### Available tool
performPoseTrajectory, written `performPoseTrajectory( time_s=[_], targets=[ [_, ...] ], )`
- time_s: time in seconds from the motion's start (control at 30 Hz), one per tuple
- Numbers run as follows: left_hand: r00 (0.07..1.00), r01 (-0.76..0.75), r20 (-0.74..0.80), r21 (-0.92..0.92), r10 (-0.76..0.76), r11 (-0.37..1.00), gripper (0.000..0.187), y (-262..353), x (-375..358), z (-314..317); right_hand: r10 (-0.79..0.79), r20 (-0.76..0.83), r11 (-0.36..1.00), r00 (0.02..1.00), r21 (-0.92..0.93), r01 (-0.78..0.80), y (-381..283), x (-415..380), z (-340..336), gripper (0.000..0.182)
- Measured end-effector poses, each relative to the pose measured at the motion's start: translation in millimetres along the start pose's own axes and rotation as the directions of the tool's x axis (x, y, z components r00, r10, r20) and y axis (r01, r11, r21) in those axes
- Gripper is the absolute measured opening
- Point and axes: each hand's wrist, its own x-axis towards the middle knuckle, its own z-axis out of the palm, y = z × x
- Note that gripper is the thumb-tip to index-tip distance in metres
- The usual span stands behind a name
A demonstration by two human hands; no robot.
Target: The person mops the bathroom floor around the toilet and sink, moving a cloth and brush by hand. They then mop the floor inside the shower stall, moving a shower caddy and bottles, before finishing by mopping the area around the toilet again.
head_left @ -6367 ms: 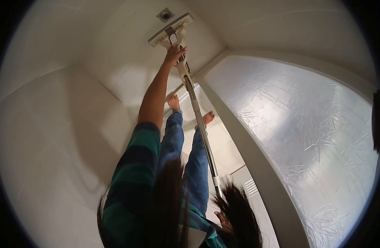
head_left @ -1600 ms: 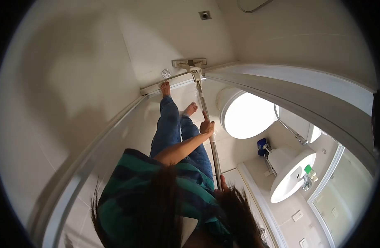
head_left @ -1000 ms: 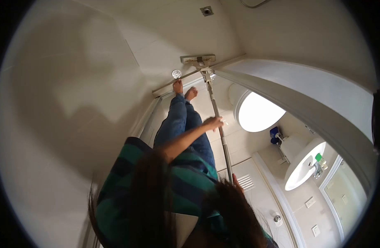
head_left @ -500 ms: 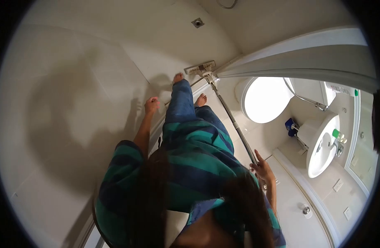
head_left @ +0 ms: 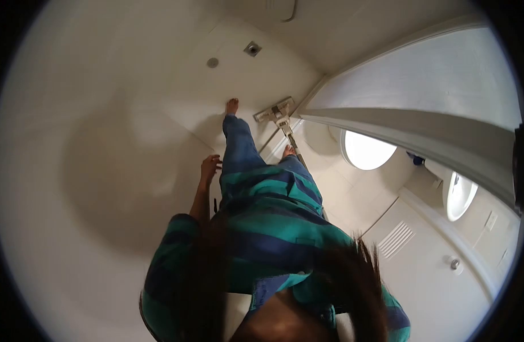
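Observation:
A flat-headed mop (head_left: 280, 118) rests its wide, pale head on the floor beside the white threshold. Its metal pole runs back past my right foot and behind my striped shirt, so the upper pole is hidden. My left hand (head_left: 210, 166) hangs beside my left thigh with fingers loosely bent and slightly apart, holding nothing. My right hand is out of sight behind my body and hair. My left bare foot (head_left: 232, 106) is on the shower-side floor; my right foot (head_left: 288, 150) is close to the mop pole.
A square floor drain (head_left: 253, 49) and a round cover (head_left: 213, 62) lie ahead. A white partition (head_left: 410, 85) rises on the right. Beyond it are a toilet (head_left: 367, 150), a sink (head_left: 460, 196) and a door (head_left: 427, 251) with a vent and round knob.
My view has shifted, and the partition now covers more of the toilet and sink. My right hand, earlier visible at the mop pole, has gone from sight. My left foot is farther from the mop head.

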Motion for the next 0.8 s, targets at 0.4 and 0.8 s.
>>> performPoseTrajectory(
  time_s=[0.4, 0.8],
  targets=[
    [0.221, -0.954, 0.93, 0.143, 0.293, 0.264, 0.076, 277, 96, 67, 0.103, -0.536, 0.915, 0.838, -0.279, -0.292, -360, -22, -200, 0.037],
    [-0.448, -0.838, 0.892, -0.399, -0.052, 0.372, 0.023, 179, -27, 111, 0.559, -0.241, 0.821, 0.794, 0.022, -0.571, -445, -101, -137, 0.051]
  ],
)
